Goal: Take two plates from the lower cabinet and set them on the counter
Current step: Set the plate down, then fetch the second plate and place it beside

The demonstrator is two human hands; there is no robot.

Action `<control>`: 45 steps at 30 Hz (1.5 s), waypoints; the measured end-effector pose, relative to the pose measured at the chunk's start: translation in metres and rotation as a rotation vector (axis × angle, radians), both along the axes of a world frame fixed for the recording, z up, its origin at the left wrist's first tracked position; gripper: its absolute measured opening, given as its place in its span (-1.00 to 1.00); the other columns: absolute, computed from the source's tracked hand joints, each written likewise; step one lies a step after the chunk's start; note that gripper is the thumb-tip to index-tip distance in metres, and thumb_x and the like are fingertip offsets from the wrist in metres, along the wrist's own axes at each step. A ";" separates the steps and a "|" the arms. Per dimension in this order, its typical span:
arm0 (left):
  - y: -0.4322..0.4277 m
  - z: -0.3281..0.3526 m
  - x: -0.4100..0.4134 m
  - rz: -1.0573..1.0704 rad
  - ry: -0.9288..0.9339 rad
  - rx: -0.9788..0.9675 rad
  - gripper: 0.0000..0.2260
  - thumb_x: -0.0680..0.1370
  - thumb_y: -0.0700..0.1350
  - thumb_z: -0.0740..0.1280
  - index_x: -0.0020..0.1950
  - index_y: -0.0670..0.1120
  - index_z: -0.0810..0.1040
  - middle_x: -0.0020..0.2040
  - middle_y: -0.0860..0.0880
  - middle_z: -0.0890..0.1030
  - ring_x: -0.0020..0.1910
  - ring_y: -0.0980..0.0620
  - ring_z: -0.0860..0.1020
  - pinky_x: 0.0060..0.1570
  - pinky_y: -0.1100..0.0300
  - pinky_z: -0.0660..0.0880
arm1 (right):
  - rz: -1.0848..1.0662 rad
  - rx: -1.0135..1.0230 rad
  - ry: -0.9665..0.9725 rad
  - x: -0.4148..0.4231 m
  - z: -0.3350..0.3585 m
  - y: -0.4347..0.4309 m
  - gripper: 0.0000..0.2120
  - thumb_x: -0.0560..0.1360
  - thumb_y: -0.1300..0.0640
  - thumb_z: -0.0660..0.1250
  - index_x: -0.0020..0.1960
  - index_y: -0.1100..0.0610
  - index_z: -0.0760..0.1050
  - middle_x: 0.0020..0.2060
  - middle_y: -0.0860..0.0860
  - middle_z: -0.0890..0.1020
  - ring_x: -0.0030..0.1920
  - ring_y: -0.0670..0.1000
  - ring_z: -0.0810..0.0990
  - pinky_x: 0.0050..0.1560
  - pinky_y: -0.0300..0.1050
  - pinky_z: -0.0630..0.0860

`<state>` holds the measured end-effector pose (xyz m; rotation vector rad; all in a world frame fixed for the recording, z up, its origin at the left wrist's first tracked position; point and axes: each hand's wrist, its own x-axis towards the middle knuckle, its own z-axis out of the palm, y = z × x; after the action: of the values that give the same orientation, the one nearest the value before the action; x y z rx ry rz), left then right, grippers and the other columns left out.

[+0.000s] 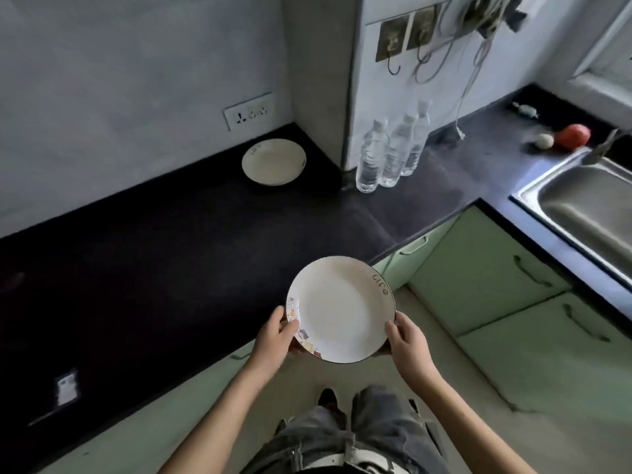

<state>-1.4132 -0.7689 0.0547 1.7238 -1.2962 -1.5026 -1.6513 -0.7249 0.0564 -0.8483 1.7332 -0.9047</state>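
Left hand [273, 340] and right hand [407, 340], lower centre, pinch opposite edges of the round white ceramic plate [342, 309], a rim-only hold that could tip it onto the black counter [154, 268].

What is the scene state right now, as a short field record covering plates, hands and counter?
placed plate: flat on the dark counter, near the back wall
held plate: in the air at the counter's front edge, not set down
left hand: grips the held plate's left rim
right hand: grips its right rim
water bottles: three, upright at the corner
sink: far right
cabinet doors: those in view are closed
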 end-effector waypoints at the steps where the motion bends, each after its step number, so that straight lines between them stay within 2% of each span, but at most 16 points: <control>1: -0.014 0.001 0.000 0.029 -0.005 0.004 -0.94 0.56 -0.19 0.23 -0.07 -0.13 0.49 -0.14 -0.14 0.68 -0.19 -0.02 0.58 -0.19 0.13 0.46 | 0.020 -0.001 -0.007 -0.002 0.000 -0.019 -0.80 0.63 0.26 0.11 0.06 0.22 0.52 -0.09 0.18 0.66 -0.28 0.00 0.72 -0.30 -0.13 0.64; 5: -0.064 -0.001 -0.005 0.145 -0.001 0.012 -0.92 0.52 -0.11 0.24 -0.09 -0.10 0.49 -0.11 -0.17 0.67 -0.15 -0.07 0.62 -0.13 0.02 0.53 | 0.145 0.001 -0.005 -0.012 0.001 -0.097 -0.80 0.61 0.17 0.15 0.02 0.08 0.55 -0.08 0.13 0.67 -0.12 0.15 0.70 -0.13 0.17 0.67; 7: -0.082 0.001 -0.009 0.189 -0.013 0.015 -0.89 0.52 -0.09 0.25 -0.05 -0.10 0.51 -0.08 -0.14 0.68 -0.09 -0.10 0.64 -0.10 0.04 0.56 | 0.199 0.007 0.000 -0.015 0.002 -0.128 -0.80 0.61 0.20 0.14 -0.01 0.07 0.54 -0.09 0.12 0.66 -0.08 0.14 0.68 -0.16 0.14 0.67; 9: -0.104 -0.001 -0.014 0.287 -0.002 0.033 -0.91 0.56 -0.15 0.24 -0.01 -0.14 0.51 -0.07 -0.12 0.67 -0.13 -0.05 0.62 -0.25 0.20 0.55 | 0.284 -0.010 0.045 -0.018 -0.002 -0.170 -0.82 0.60 0.19 0.16 -0.06 0.13 0.53 -0.15 0.15 0.64 -0.13 0.18 0.64 -0.18 0.11 0.66; 11: -0.124 0.003 -0.019 0.379 0.019 0.050 -0.90 0.58 -0.19 0.23 0.03 -0.16 0.51 -0.10 -0.10 0.66 -0.18 0.01 0.59 -0.37 0.26 0.52 | 0.378 -0.008 0.050 -0.018 -0.004 -0.208 -0.83 0.60 0.21 0.15 -0.07 0.18 0.51 -0.20 0.13 0.61 -0.20 0.14 0.60 -0.31 -0.10 0.63; 13: -0.141 0.006 -0.019 0.473 0.035 0.065 -0.88 0.57 -0.19 0.23 0.05 -0.16 0.51 -0.11 -0.10 0.66 -0.20 0.02 0.58 -0.36 0.24 0.53 | 0.459 -0.003 0.003 -0.013 -0.003 -0.243 -0.82 0.62 0.24 0.13 0.05 0.23 0.51 -0.10 0.12 0.63 -0.15 0.04 0.64 -0.33 -0.21 0.62; 16: -0.163 0.009 -0.013 0.595 0.051 0.092 -0.87 0.58 -0.15 0.23 0.07 -0.14 0.51 -0.10 -0.08 0.66 -0.25 0.04 0.58 -0.24 0.16 0.55 | 0.559 0.010 -0.051 -0.001 -0.007 -0.290 -0.81 0.62 0.22 0.13 0.11 0.19 0.51 -0.02 0.15 0.65 -0.09 0.09 0.69 -0.24 -0.05 0.68; 18: -0.177 0.008 -0.006 0.673 0.079 0.099 -0.92 0.58 -0.15 0.24 0.01 -0.06 0.51 -0.12 -0.06 0.64 -0.26 0.04 0.57 -0.20 0.13 0.55 | 0.607 0.013 -0.084 0.012 -0.011 -0.317 -0.82 0.62 0.22 0.13 0.11 0.17 0.50 -0.01 0.18 0.65 -0.08 0.11 0.70 -0.21 -0.01 0.68; 20: -0.193 0.007 0.005 0.741 0.113 0.095 -0.89 0.58 -0.16 0.25 -0.08 0.05 0.49 -0.12 -0.06 0.62 -0.24 0.02 0.57 -0.22 0.15 0.55 | 0.636 0.030 -0.109 0.027 -0.017 -0.341 -0.79 0.62 0.22 0.13 0.15 0.21 0.50 -0.01 0.20 0.65 -0.10 0.12 0.70 -0.20 -0.02 0.68; 23: -0.215 -0.003 0.031 0.797 0.129 0.086 -0.91 0.57 -0.16 0.26 -0.06 0.03 0.52 -0.09 -0.07 0.63 -0.21 0.01 0.58 -0.30 0.23 0.54 | 0.679 0.031 -0.149 0.056 -0.026 -0.370 -0.76 0.62 0.23 0.13 0.21 0.24 0.48 -0.08 0.17 0.66 -0.20 0.05 0.71 -0.23 -0.08 0.67; 26: -0.235 -0.018 0.063 0.817 0.146 0.071 -0.91 0.57 -0.15 0.26 -0.01 0.00 0.54 -0.08 -0.08 0.64 -0.18 -0.01 0.59 -0.25 0.20 0.54 | 0.701 0.025 -0.185 0.088 -0.040 -0.394 -0.77 0.61 0.24 0.14 0.20 0.28 0.47 -0.12 0.17 0.65 -0.21 0.06 0.71 -0.23 -0.09 0.67; 30: -0.258 -0.038 0.108 0.831 0.158 0.037 -0.89 0.58 -0.14 0.26 0.04 -0.01 0.56 -0.06 -0.08 0.66 -0.09 -0.04 0.63 -0.11 0.10 0.56 | 0.697 0.013 -0.236 0.132 -0.056 -0.416 -0.74 0.61 0.20 0.16 0.25 0.22 0.47 -0.03 0.21 0.65 -0.08 0.12 0.71 -0.12 -0.03 0.69; 34: -0.275 -0.058 0.148 0.839 0.173 0.013 -0.87 0.59 -0.14 0.25 0.10 -0.04 0.55 0.04 -0.11 0.66 0.02 -0.07 0.64 0.06 0.01 0.58 | 0.675 0.036 -0.296 0.173 -0.068 -0.430 -0.71 0.59 0.19 0.18 0.29 0.19 0.45 0.04 0.17 0.65 0.00 0.11 0.69 -0.05 0.05 0.68; 38: -0.291 -0.066 0.173 0.841 0.183 0.004 -0.82 0.59 -0.14 0.25 0.16 -0.12 0.53 0.01 -0.11 0.66 0.00 -0.05 0.64 0.01 0.04 0.59 | 0.625 0.055 -0.295 0.201 -0.077 -0.439 -0.71 0.61 0.19 0.16 0.30 0.18 0.45 0.07 0.12 0.63 0.01 0.13 0.68 -0.07 0.01 0.69; 42: -0.308 -0.070 0.186 0.796 0.172 0.019 -0.80 0.59 -0.14 0.25 0.18 -0.15 0.52 -0.02 -0.12 0.67 -0.04 -0.07 0.65 0.03 -0.01 0.60 | 0.564 0.036 -0.263 0.212 -0.083 -0.449 -0.79 0.61 0.20 0.16 0.18 0.16 0.50 0.05 0.14 0.65 -0.01 0.15 0.69 -0.15 -0.06 0.68; 45: -0.320 -0.073 0.193 0.765 0.183 0.023 -0.79 0.59 -0.15 0.25 0.19 -0.15 0.52 -0.02 -0.13 0.66 -0.09 -0.05 0.65 -0.09 0.08 0.62 | 0.505 0.031 -0.239 0.218 -0.086 -0.454 -0.80 0.61 0.20 0.17 0.12 0.21 0.53 0.02 0.17 0.65 -0.02 0.19 0.68 -0.22 -0.14 0.67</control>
<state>-1.2202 -1.0885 -0.0184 1.7526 -0.4285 -1.1685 -1.4332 -1.1790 -0.0297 -1.0485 1.2411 -0.6069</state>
